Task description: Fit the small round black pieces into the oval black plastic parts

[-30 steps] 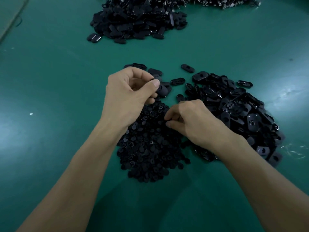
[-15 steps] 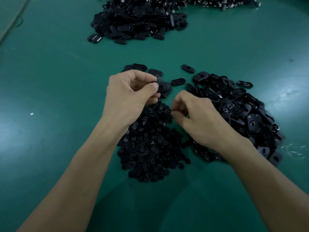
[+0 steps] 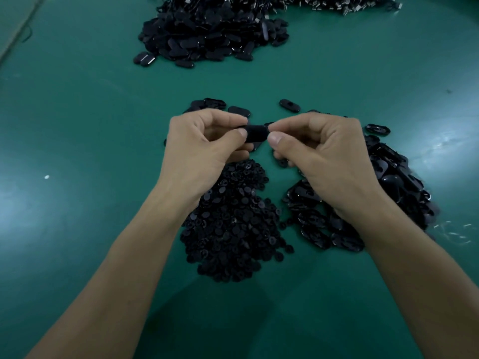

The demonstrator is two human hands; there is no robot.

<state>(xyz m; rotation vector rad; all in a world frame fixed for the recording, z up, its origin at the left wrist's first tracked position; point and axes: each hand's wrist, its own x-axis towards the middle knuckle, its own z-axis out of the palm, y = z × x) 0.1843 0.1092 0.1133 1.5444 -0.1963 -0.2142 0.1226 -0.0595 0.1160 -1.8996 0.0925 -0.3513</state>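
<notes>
Oval black plastic part (image 3: pixel 255 132), held above the green table (image 3: pixel 90 125) between my two hands. My left hand (image 3: pixel 204 149) pinches its left end and my right hand (image 3: pixel 318 151) pinches the right end; any round piece there is hidden. As I judge it, a tilted press could pop that piece loose into the pile of small round black pieces (image 3: pixel 233 224) below.

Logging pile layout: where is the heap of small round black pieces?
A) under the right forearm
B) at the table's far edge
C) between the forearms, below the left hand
C: the heap of small round pieces lies between the forearms, just below the left hand.
</notes>
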